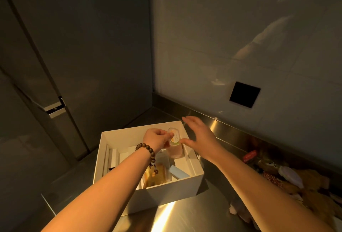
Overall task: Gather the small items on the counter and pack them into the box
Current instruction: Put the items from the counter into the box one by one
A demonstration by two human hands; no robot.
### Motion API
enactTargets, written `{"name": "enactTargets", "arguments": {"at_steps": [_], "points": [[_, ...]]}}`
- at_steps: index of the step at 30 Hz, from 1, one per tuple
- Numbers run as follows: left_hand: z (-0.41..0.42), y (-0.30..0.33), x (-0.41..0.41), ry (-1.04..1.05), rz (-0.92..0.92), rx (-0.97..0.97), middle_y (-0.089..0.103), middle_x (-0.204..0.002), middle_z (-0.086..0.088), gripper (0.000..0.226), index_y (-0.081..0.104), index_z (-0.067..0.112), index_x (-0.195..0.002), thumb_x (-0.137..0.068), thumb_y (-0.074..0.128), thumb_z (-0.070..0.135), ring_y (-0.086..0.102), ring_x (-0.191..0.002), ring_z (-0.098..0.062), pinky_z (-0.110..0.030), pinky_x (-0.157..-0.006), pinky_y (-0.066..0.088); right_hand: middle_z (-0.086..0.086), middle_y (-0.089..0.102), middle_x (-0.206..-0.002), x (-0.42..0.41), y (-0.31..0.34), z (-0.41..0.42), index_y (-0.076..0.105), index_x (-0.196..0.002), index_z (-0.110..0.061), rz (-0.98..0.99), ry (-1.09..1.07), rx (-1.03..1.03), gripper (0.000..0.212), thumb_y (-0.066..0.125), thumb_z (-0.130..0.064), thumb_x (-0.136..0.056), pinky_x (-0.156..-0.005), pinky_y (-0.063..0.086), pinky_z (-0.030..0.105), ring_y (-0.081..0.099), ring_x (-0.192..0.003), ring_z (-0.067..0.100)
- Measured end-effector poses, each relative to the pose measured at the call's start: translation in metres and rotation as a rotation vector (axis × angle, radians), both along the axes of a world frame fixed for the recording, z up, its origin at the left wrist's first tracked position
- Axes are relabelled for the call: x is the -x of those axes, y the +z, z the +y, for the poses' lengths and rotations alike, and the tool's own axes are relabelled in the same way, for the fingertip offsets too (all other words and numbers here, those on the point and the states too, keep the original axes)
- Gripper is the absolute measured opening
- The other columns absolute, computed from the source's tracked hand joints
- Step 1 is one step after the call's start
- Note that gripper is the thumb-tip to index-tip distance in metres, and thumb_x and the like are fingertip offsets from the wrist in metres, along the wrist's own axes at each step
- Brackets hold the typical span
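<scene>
Brushed stainless-steel desk (185, 218), glare streak near front edge, low steel upstand along the back. Glossy pale wall panels (240, 28) behind, black square plate (244, 94) set in them; dark grey cabinet doors (74, 47) at the left.

Open white cardboard box (172, 193) toward the desk's back-left corner, partly filled: pale blue flat piece (180, 173), yellowish packet (157, 175), white inserts.

Left hand (157, 137), brown bead bracelet (146, 148) at wrist, over the box; fingers pinched on small clear plastic tub with yellow-green label (174, 136), held above the box's far-right corner.

Right hand (199, 135) just beside tub, fingers spread wide, holding nothing.

Heap of soft toys and small items (286, 180) along the desk's right edge, dim, hard to tell apart.
</scene>
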State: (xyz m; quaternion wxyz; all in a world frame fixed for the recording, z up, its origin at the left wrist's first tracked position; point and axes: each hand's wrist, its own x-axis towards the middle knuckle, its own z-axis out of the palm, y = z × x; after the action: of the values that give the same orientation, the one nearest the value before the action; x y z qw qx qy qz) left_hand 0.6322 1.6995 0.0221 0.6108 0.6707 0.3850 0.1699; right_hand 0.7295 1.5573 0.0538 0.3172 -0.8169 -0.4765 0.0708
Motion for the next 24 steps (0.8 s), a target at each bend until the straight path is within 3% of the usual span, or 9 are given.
{"name": "enactTargets", "arguments": {"at_steps": [3, 7, 11, 14, 17, 21, 22, 24], "points": [[0.012, -0.015, -0.008, 0.030, 0.180, 0.023, 0.067, -0.078, -0.001, 0.013, 0.067, 0.015, -0.080, -0.079, 0.072, 0.027, 0.066, -0.067, -0.011, -0.024, -0.057, 0.055, -0.005, 0.030, -0.151, -0.015, -0.007, -0.012, 0.032, -0.146, -0.026, -0.034, -0.063, 0.054, 0.070, 0.068, -0.028, -0.086, -0.107, 0.030, 0.028, 0.033, -0.137, 0.016], [0.015, -0.028, -0.024, -0.005, 0.335, -0.053, 0.066, -0.079, -0.001, 0.019, 0.064, 0.018, -0.079, -0.080, 0.070, 0.035, 0.064, -0.075, -0.015, -0.032, -0.079, 0.053, -0.005, 0.031, -0.150, -0.031, -0.022, -0.027, 0.034, -0.145, -0.026, -0.008, -0.120, 0.104, 0.066, 0.065, -0.028, -0.088, -0.106, 0.034, 0.029, 0.034, -0.136, 0.016], [0.012, -0.034, -0.036, 0.024, 0.372, -0.075, 0.066, -0.085, -0.005, 0.021, 0.063, 0.014, -0.085, -0.079, 0.072, 0.032, 0.063, -0.080, -0.020, -0.035, -0.083, 0.053, -0.005, 0.031, -0.150, -0.042, -0.035, -0.037, 0.033, -0.145, -0.027, -0.006, -0.145, 0.123, 0.063, 0.062, -0.028, -0.090, -0.104, 0.033, 0.025, 0.034, -0.136, 0.016], [0.012, -0.036, -0.039, 0.022, 0.418, -0.150, 0.061, -0.083, -0.002, 0.023, 0.056, 0.017, -0.081, -0.079, 0.072, 0.034, 0.057, -0.078, -0.018, -0.030, -0.076, 0.047, -0.003, 0.032, -0.150, -0.046, -0.040, -0.039, 0.033, -0.146, -0.025, -0.011, -0.143, 0.134, 0.061, 0.061, -0.029, -0.091, -0.104, 0.032, 0.025, 0.033, -0.136, 0.016], [0.014, -0.040, -0.031, 0.041, 0.403, -0.239, 0.062, -0.099, -0.004, 0.017, 0.057, 0.018, -0.094, -0.088, 0.061, 0.033, 0.054, -0.084, -0.017, -0.032, -0.081, 0.046, -0.001, 0.031, -0.150, -0.050, -0.043, -0.040, 0.034, -0.146, -0.023, -0.031, -0.155, 0.151, 0.060, 0.059, -0.030, -0.092, -0.105, 0.030, 0.024, 0.030, -0.137, 0.016], [0.007, -0.047, -0.018, -0.338, 0.485, -0.507, 0.051, -0.125, -0.002, 0.039, 0.045, 0.019, -0.124, -0.091, 0.055, 0.037, 0.051, -0.102, -0.015, -0.028, -0.088, 0.042, 0.002, 0.030, -0.152, -0.050, -0.048, -0.044, 0.034, -0.146, -0.020, -0.031, -0.160, 0.168, 0.059, 0.058, -0.029, -0.093, -0.108, 0.026, 0.025, 0.027, -0.139, 0.018], [0.006, -0.050, -0.017, -0.440, 0.543, -0.620, 0.042, -0.136, -0.004, 0.049, 0.036, 0.018, -0.132, -0.091, 0.053, 0.040, 0.047, -0.114, -0.019, -0.032, -0.096, 0.041, 0.002, 0.030, -0.152, -0.049, -0.049, -0.045, 0.034, -0.146, -0.020, -0.026, -0.158, 0.171, 0.059, 0.058, -0.029, -0.093, -0.109, 0.027, 0.026, 0.026, -0.139, 0.018], [0.001, -0.056, -0.018, -0.571, 0.697, -0.785, 0.012, -0.154, -0.006, 0.067, 0.011, 0.015, -0.146, -0.094, 0.043, 0.045, 0.020, -0.138, -0.029, -0.047, -0.112, 0.024, 0.001, 0.030, -0.152, -0.045, -0.052, -0.045, 0.034, -0.145, -0.021, -0.019, -0.160, 0.185, 0.059, 0.058, -0.029, -0.092, -0.109, 0.027, 0.027, 0.026, -0.140, 0.018]]}}
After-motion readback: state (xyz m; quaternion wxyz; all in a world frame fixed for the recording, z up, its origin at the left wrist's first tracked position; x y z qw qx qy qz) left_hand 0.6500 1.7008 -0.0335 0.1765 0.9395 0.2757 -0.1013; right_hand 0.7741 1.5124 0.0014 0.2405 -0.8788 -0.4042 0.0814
